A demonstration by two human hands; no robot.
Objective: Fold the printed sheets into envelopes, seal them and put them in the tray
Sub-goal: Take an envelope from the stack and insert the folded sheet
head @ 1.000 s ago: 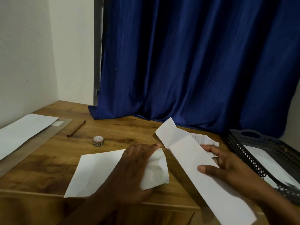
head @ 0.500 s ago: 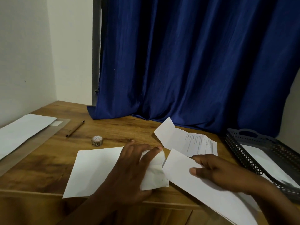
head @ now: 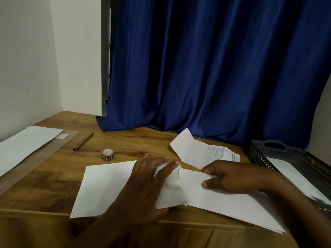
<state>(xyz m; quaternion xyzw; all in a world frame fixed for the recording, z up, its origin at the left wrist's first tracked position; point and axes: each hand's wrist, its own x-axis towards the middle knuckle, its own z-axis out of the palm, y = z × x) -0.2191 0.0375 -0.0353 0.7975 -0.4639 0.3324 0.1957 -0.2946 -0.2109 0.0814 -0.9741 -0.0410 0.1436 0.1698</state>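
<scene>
A white envelope (head: 105,187) lies flat near the table's front edge. My left hand (head: 143,187) holds its open right end, fingers lifting the mouth. My right hand (head: 231,178) pinches a folded white sheet (head: 223,206) whose left end meets the envelope's mouth; whether it is inside I cannot tell. Behind my right hand lies a printed sheet (head: 200,151) with one corner standing up. The dark perforated tray (head: 293,158) stands at the right with white paper (head: 293,178) in it.
A small roll of tape (head: 107,154) and a brown pen (head: 83,141) lie behind the envelope. White paper (head: 23,145) on a clear sleeve sits at the far left. A blue curtain (head: 215,68) hangs down onto the table's back.
My right hand has lowered the folded sheet and slid it leftward, from beside the envelope to its open mouth. My left hand stays on the envelope's end.
</scene>
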